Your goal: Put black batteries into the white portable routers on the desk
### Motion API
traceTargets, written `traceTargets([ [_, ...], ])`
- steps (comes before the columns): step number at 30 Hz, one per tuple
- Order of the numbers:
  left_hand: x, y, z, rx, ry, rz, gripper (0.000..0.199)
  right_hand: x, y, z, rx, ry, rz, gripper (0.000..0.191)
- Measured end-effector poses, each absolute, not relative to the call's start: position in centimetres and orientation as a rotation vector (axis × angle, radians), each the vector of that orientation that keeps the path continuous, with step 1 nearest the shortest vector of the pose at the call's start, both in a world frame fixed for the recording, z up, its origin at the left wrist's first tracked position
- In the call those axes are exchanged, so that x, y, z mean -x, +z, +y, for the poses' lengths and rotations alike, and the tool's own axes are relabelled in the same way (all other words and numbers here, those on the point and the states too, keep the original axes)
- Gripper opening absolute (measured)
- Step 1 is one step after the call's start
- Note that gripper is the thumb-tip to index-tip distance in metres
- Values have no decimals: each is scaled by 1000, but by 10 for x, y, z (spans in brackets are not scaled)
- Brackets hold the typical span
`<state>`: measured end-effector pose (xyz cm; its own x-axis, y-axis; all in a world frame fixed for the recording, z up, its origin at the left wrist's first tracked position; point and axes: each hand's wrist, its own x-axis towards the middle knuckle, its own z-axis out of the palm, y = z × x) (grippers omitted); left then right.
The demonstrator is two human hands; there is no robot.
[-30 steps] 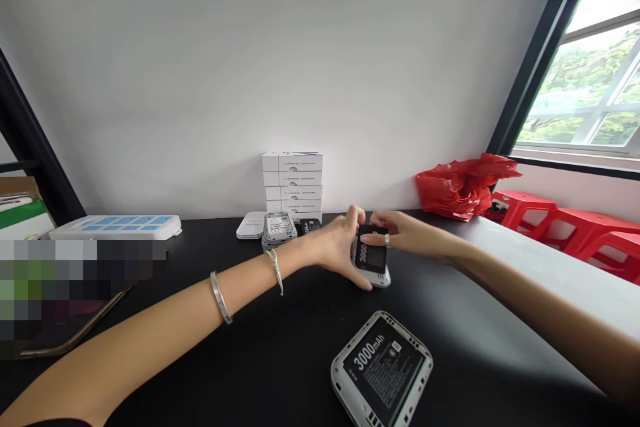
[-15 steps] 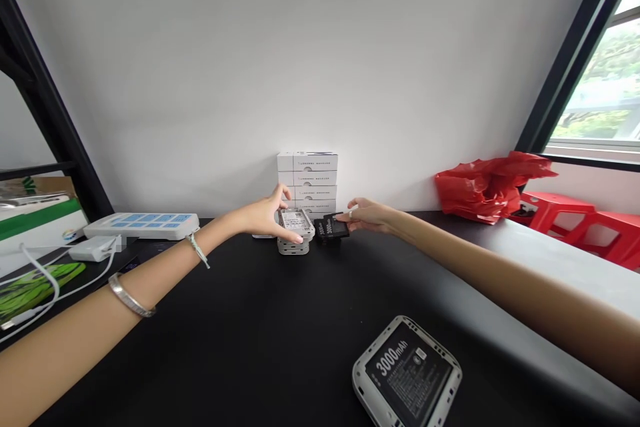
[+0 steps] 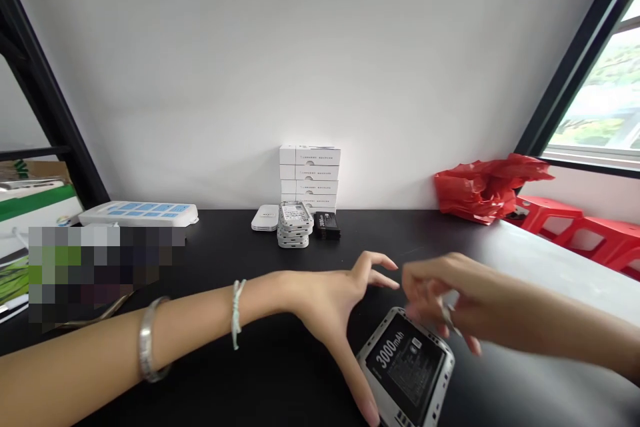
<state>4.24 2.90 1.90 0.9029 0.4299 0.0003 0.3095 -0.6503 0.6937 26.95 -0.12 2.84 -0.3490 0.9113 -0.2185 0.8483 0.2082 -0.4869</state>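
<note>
A white device frame with a black 3000mAh battery inside it lies on the black table near the front. My left hand is open at its left side, thumb along the frame's near left edge and fingers spread above the table. Over the frame's far right edge is my right hand, blurred, with its fingers curled; whether it holds anything cannot be made out. Farther back, several white frames are stacked beside a small pile of black batteries.
White boxes are stacked against the wall, with flat white covers to their left. A power strip lies at the left. At the right are a red plastic bag and red stools.
Both hands have left the stacked frames and the battery pile and come back toward the near frame. The view has shifted slightly, and a pixelated patch now covers part of the left side.
</note>
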Motion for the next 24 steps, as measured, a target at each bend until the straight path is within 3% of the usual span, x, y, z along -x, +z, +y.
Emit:
traceTargets([
  [6, -67, 3, 24, -2255, 388, 601, 113, -278, 0, -25, 1641, 422, -2309, 27],
  [12, -60, 8, 6, -2240, 537, 780, 87, -254, 9, 6, 1455, 487, -2491, 36],
  [17, -58, 10, 4, -2234, 500, 957, 89, -241, 17, 15, 1516, 446, -2518, 22],
  [24, -58, -1, 1, -2254, 648, 973, 87, -241, 11, 15, 1508, 378, -2474, 28],
])
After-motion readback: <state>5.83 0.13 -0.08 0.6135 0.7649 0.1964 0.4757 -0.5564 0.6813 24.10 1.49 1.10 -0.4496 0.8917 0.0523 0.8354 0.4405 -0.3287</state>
